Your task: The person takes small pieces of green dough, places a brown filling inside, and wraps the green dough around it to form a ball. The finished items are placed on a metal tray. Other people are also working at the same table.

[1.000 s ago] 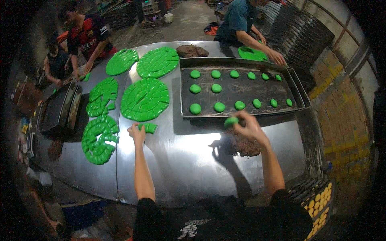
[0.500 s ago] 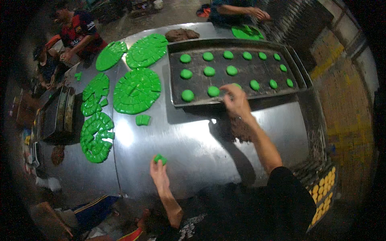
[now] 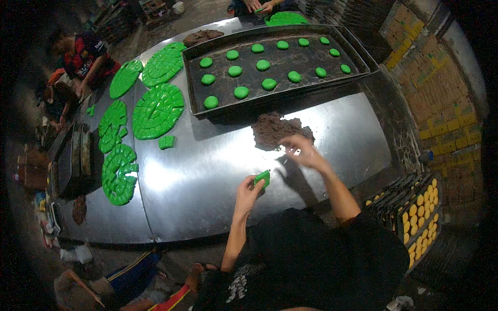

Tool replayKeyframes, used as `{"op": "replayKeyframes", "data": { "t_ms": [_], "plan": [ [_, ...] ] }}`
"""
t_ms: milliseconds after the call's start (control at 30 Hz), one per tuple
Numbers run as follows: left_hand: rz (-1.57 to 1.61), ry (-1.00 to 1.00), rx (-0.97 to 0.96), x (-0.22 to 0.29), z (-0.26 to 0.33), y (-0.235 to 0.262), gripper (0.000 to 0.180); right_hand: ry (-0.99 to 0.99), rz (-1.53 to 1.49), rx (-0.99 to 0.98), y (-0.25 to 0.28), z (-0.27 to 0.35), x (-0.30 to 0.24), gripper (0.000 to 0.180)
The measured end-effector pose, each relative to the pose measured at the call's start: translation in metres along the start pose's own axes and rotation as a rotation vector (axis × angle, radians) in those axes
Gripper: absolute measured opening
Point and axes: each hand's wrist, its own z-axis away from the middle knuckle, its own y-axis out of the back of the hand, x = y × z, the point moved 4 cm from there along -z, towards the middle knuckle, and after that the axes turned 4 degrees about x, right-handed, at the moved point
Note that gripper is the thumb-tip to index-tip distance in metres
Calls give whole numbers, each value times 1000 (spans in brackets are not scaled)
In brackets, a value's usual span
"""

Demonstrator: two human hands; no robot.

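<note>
A flattened piece of green dough is pinched between the thumb and fingers of my left hand, just above the metal table. My right hand is at the near edge of a crumbly brown mound of paste. Its fingers are curled together in a pinch; whatever is between the fingertips is too small to make out. Beyond the mound, a dark rectangular baking tray holds rows of round green dough balls.
On the left of the metal table lie scored green dough rounds and a loose dough piece. Dark trays are stacked farther left. Racks of yellow rounds stand at right. Co-workers are at the far side.
My right hand has come back from the tray to the brown mound, and a green ball now sits where it was. My left hand has moved up and right with its dough. The view has shifted.
</note>
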Motion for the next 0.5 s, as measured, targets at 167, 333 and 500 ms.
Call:
{"op": "replayKeyframes", "data": {
  "t_ms": [167, 333, 500],
  "plan": [
    [40, -19, 28, 1, 0, 2, 36, -190, 270, 107, 71, -45, 88, 42],
    [-104, -135, 147, 11, 0, 11, 34, -173, 297, -8, 53, -60, 116, 33],
    [74, -99, 232, 7, 10, 18, 37, -96, 347, 236, 43, -50, 114, 24]
  ]
}}
